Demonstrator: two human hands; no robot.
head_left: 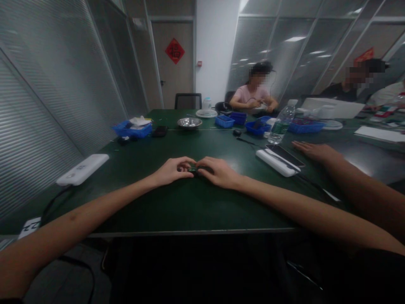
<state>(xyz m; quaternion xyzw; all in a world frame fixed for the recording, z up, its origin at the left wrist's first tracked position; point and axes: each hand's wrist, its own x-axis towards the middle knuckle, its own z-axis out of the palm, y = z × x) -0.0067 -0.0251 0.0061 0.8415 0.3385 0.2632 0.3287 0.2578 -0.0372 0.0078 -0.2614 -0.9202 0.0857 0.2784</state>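
Both my hands meet over the middle of the green table (177, 207). Between them is a small dark piece with a green, board-like part (192, 169), mostly covered by fingers, so its exact kind does not show. My left hand (175, 171) pinches its left end with thumb and fingertips. From the other side my right hand (218, 171) curls over the dark right end, thumb along the near side. The fingertips of the two hands nearly touch.
A metal bowl (189, 123) and blue bins (133, 129) stand farther back. To the right are a white power bank (276, 164), a phone (284, 155), a water bottle (282, 124) and another person's hand (316, 152). Another white box (84, 169) lies left.
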